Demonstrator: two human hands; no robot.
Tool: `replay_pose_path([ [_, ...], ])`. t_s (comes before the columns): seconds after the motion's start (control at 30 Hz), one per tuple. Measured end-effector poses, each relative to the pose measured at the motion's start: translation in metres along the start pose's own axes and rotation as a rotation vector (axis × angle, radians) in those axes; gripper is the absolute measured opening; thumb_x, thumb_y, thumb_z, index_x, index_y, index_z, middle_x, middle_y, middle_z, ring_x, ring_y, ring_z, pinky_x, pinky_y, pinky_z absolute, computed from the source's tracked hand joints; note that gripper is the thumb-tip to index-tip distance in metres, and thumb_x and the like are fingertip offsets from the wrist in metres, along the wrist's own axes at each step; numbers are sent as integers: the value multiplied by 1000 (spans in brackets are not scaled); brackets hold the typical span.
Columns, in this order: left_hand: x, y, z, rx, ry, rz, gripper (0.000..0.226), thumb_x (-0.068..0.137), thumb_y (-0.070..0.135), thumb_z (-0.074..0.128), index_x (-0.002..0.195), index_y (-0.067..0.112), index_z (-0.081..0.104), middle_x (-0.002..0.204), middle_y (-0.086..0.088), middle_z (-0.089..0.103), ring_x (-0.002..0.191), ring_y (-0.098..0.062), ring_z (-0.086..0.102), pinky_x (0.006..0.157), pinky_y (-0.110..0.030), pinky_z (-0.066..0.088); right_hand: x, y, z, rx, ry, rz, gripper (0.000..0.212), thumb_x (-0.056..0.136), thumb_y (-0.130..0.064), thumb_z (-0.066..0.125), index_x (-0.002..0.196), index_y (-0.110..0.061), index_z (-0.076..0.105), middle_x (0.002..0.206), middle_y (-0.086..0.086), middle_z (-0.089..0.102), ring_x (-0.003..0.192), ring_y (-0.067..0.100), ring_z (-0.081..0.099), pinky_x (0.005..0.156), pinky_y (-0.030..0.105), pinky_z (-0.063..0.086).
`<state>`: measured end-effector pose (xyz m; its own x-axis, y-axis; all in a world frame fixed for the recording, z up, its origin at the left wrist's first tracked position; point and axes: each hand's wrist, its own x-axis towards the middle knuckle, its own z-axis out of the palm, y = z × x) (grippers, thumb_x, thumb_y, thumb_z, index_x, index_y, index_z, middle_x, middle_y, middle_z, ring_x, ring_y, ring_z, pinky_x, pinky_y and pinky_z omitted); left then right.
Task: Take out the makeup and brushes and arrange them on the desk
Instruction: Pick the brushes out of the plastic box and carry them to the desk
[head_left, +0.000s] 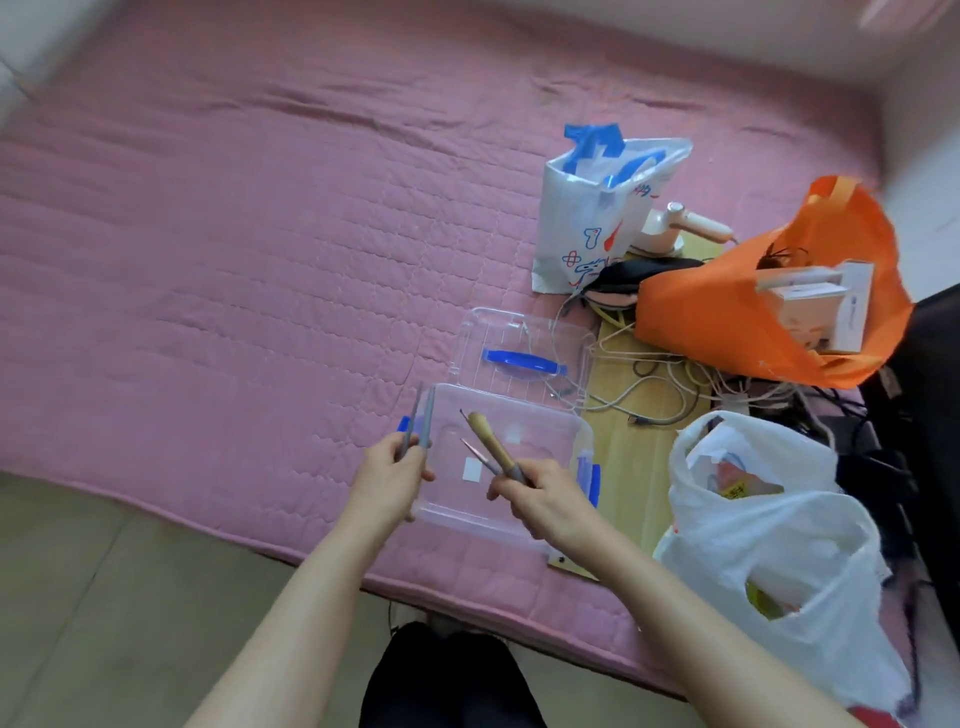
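A broad pink quilted mattress cover (249, 249) filled most of the view, creased in long lines. Below it lay a pale greenish-beige smooth floor (104, 571). A light wooden board (626, 457) showed at the cover's right edge. An off-white wall (675, 31) ran along the top, softly and evenly lit. Something dark stood at the far right, indistinct.

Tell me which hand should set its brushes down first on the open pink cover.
Probably the left hand: its grey brushes already sit beside the bare pink cover, while the right hand hovers over the clear box.
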<state>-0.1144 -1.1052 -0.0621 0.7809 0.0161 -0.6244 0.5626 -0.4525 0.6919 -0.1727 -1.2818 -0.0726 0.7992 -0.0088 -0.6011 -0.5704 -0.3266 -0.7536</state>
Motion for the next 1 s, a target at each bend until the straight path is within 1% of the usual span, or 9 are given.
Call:
replay_pose_path([
  [0.17,-68,6,-37,-289,123,-96,21,86,9,46,78,9,65,56,9,60,46,-14,38,40,-19,29,-51,-51,17,14,19,-127,19,95,-24,48,97,-26,67,44,-19,45,46,3,36,49,21,31],
  [0.3,-121,0,-66,-441,203,-139,22,85,11,46,77,9,67,78,0,64,53,-18,40,49,-23,31,-82,-90,38,19,27,-216,20,97,-34,45,89,-23,60,47,-20,44,47,2,37,50,27,34],
  [0.4,-155,-7,-86,-536,271,-155,26,89,9,47,66,7,61,96,1,70,63,-17,47,51,-25,34,-101,-113,56,33,-4,-259,20,98,-32,41,81,-29,52,50,-17,42,48,4,36,49,26,34],
  [0.5,-183,-14,-108,-652,318,-165,24,90,7,46,69,3,59,103,3,69,67,-16,48,50,-25,34,-118,-135,78,82,-73,-243,28,97,-25,40,73,-36,51,52,-13,36,48,11,31,42,22,30],
  [0.57,-197,-20,-126,-715,357,-162,22,91,7,46,78,0,63,95,1,68,61,-15,44,44,-24,32,-126,-150,94,134,-153,-222,24,97,-20,41,75,-27,47,51,-8,34,44,11,28,39,21,27],
  [0.63,-209,-27,-147,-762,393,-160,23,93,9,46,84,1,66,82,-4,63,58,-15,41,48,-26,32,-134,-165,113,177,-213,-207,20,97,-15,42,77,-17,41,49,-8,31,41,9,25,38,19,24],
  [0.73,-223,-44,-184,-833,440,-150,25,95,11,44,93,1,68,74,-10,53,54,-14,39,50,-29,31,-142,-186,147,192,-265,-189,18,97,-11,42,79,-11,44,48,-9,29,38,8,23,38,18,22],
  [0.83,-234,-66,-224,-916,517,-136,23,94,11,47,90,2,67,72,-4,60,47,-10,40,44,-25,33,-148,-206,189,141,-347,-200,17,97,-11,42,81,-9,46,47,-10,31,38,8,24,38,18,22],
  [1.0,-251,-107,-290,-1014,623,-85,26,96,27,53,77,12,63,56,4,52,45,-8,40,44,-23,32,-157,-232,270,-28,-432,-250,17,96,-13,43,81,-9,51,46,-12,34,39,8,28,40,22,24],
])
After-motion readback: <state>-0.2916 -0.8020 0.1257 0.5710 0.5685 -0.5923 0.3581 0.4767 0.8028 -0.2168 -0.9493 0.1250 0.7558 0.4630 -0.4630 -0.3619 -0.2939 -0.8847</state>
